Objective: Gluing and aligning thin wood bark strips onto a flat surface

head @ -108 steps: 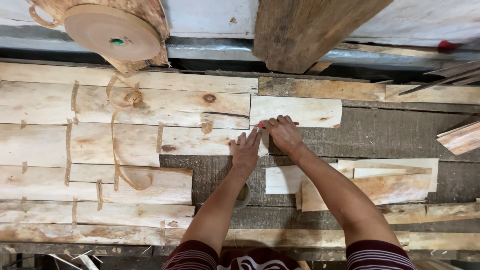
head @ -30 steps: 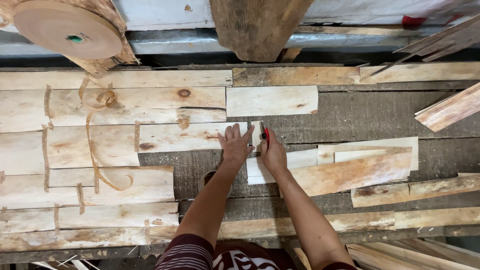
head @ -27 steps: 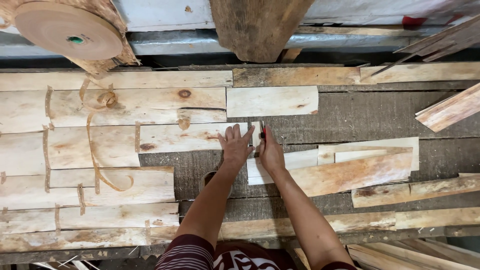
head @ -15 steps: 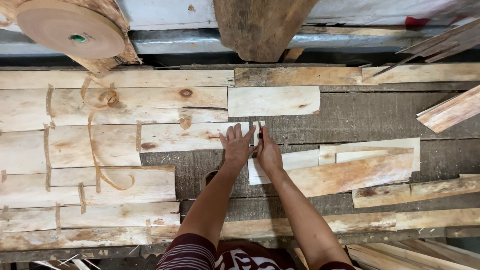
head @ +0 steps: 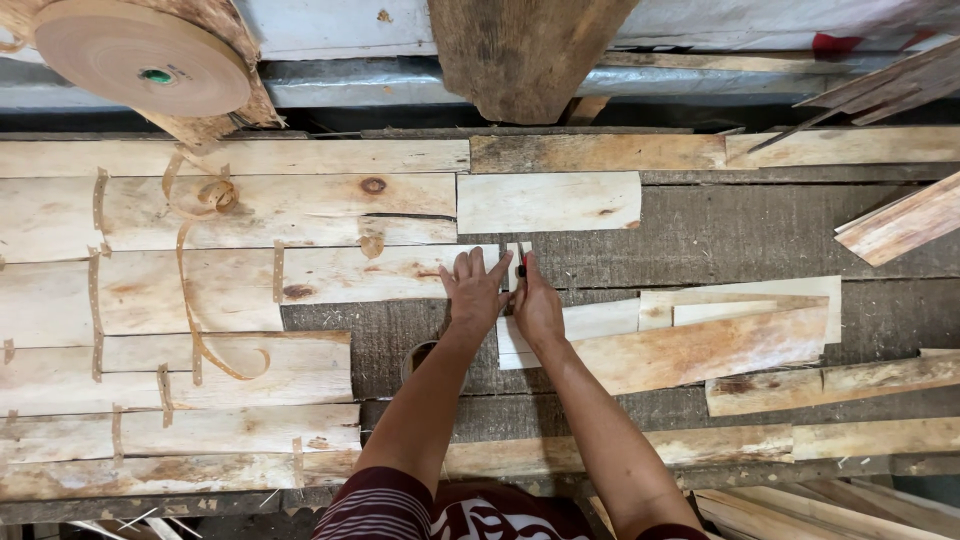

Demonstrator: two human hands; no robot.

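My left hand (head: 473,290) lies flat, fingers spread, on the veneer strip (head: 375,273); my right hand (head: 536,305) grips a small red-tipped cutter (head: 521,268) at the strip's end. Risk: the cutter slips toward my left fingers (head: 500,268), just beside it.

A rough, dark grey workbench (head: 760,235) is seen from above, its surface weathered and grooved. Along its far edge a dull metal rail (head: 380,82) is fixed, and behind it a pale, stained wall (head: 330,20) is visible. A thick, dark wooden post (head: 525,50) is set against that wall at the middle. At the upper left a large roll of brown paper tape (head: 140,55) is mounted. The scene is lit evenly by soft daylight, with no hard shadows.
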